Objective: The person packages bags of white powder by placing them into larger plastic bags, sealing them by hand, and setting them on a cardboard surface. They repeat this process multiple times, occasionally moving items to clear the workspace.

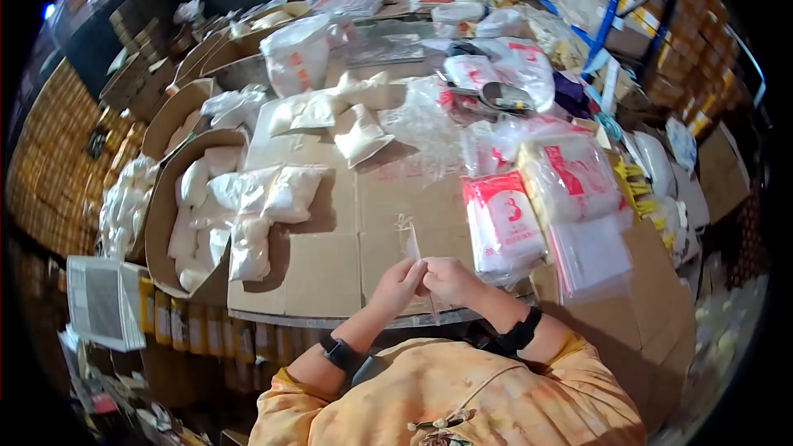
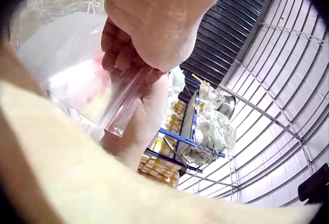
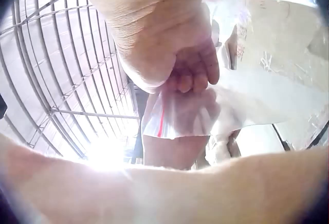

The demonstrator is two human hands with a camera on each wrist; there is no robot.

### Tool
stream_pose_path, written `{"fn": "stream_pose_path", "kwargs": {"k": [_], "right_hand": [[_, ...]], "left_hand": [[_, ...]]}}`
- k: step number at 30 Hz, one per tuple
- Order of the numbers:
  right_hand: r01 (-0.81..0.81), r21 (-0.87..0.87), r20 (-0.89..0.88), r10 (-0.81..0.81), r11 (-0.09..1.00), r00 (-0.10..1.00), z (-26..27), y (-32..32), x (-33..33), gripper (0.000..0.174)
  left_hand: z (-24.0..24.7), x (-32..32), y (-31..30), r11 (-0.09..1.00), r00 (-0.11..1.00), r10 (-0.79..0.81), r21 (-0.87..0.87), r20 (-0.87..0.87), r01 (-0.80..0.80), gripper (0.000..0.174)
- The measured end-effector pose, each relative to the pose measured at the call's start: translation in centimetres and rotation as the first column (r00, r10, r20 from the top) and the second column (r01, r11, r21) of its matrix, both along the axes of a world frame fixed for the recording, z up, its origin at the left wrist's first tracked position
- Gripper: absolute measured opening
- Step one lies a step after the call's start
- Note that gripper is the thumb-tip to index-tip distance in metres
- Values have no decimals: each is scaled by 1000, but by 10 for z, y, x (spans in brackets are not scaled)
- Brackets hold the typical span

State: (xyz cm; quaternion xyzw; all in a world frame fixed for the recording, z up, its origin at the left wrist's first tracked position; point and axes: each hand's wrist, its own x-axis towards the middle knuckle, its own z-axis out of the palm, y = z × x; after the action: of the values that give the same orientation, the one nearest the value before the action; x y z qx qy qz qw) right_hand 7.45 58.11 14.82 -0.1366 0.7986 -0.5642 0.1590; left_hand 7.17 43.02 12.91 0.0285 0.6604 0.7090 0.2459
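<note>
My left hand (image 1: pixel 396 287) and right hand (image 1: pixel 453 281) meet close together at the table's front edge. Between them they pinch the mouth of a clear plastic zip bag (image 3: pixel 247 106). Seen almost edge-on in the head view, the bag (image 1: pixel 412 239) points away from me. A red strip (image 3: pixel 162 118) runs along its top in the right wrist view. Curled fingers (image 2: pixel 118 54) grip the film in the left wrist view. Some white twisted ties (image 1: pixel 403 221) lie on the cardboard just beyond.
Filled white bags (image 1: pixel 268 190) lie at the left, by an open carton (image 1: pixel 157 206) of similar bags. More filled bags (image 1: pixel 362 134) lie farther back. Red-and-white printed packs (image 1: pixel 505 219) and a stack of clear bags (image 1: pixel 591 256) lie at right, near a tape dispenser (image 1: pixel 504 97).
</note>
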Motion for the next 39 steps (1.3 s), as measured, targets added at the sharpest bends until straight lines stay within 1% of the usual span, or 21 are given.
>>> {"fn": "stream_pose_path", "kwargs": {"k": [3, 6, 9, 10, 11, 12, 13, 14, 15, 16, 18, 19, 21, 24, 27, 28, 29, 32, 34, 36, 39], "right_hand": [[4, -246, 181, 42, 969, 983, -16, -12, -10, 17], [-5, -246, 222, 61, 969, 973, -14, -26, -24, 17], [172, 60, -61, -168, 983, 984, -60, -41, -40, 18], [262, -195, 157, -233, 945, 960, -72, -39, -53, 18], [387, -409, 378, -233, 827, 896, -83, -31, -69, 18], [531, -554, 576, -165, 642, 801, -84, -30, -82, 18], [410, -306, 228, -352, 860, 908, -83, -32, -90, 18], [361, 35, -181, -349, 932, 919, -74, -37, -95, 19], [397, 372, -531, -158, 839, 832, -70, -43, -100, 20], [319, 409, -484, -93, 855, 870, -75, -50, -108, 20], [157, 465, -388, 41, 871, 921, -90, -66, -130, 20], [40, 422, -247, 73, 906, 966, -102, -76, -142, 15], [127, 131, 21, -131, 983, 991, -142, -93, -189, 13], [407, -131, 342, -344, 904, 875, -152, -114, -262, 15], [694, -174, 632, -462, 698, 623, -189, -117, -319, 24], [787, -65, 697, -536, 614, 476, -199, -122, -334, 26], [827, -51, 723, -551, 559, 417, -216, -124, -346, 27], [811, -201, 725, -473, 549, 500, -257, -127, -377, 29], [820, -162, 756, -465, 549, 461, -240, -144, -383, 28], [837, -26, 699, -589, 546, 406, -248, -148, -395, 23], [809, -35, 642, -607, 587, 469, -251, -142, -400, 17]], "left_hand": [[-4, -4, -16, 998, 999, 37, -47, -24, -38, 26], [-10, -10, -33, 992, 992, 50, -105, -118, -62, 26], [-8, -15, -49, 985, 976, 118, -99, -180, -138, 25], [-6, -17, -57, 966, 968, 71, -227, -240, -127, 24], [-4, -19, -66, 928, 956, 14, -351, -293, -121, 23], [-5, -23, -75, 874, 941, -51, -470, -336, -120, 22], [-10, -29, -87, 744, 862, -157, -632, -482, -218, 22], [-18, -37, -105, 574, 858, -292, -795, -423, -196, 20], [-25, -48, -125, 521, 896, -278, -838, -347, -163, 20], [-31, -58, -143, 468, 928, -257, -875, -270, -125, 21], [-41, -68, -178, 465, 922, -131, -844, -364, -268, 20], [-51, -69, -194, 484, 898, -87, -807, -431, -340, 15], [-47, -70, -223, 606, 940, 55, -737, -337, -299, 15], [-49, -69, -262, 738, 939, 261, -582, -222, -343, 13], [-70, -57, -302, 780, 877, 442, -401, -191, -481, 18], [-68, -51, -313, 776, 863, 462, -380, -204, -504, 20], [-65, -45, -325, 795, 867, 477, -349, -146, -496, 17], [-64, -23, -350, 781, 817, 570, -369, 92, -503, 7], [-65, -17, -355, 714, 796, 604, -472, 42, -517, 9], [-67, -12, -358, 700, 791, 609, -508, 58, -502, 12], [-63, -13, -351, 731, 771, 624, -446, 130, -516, 11]]}}
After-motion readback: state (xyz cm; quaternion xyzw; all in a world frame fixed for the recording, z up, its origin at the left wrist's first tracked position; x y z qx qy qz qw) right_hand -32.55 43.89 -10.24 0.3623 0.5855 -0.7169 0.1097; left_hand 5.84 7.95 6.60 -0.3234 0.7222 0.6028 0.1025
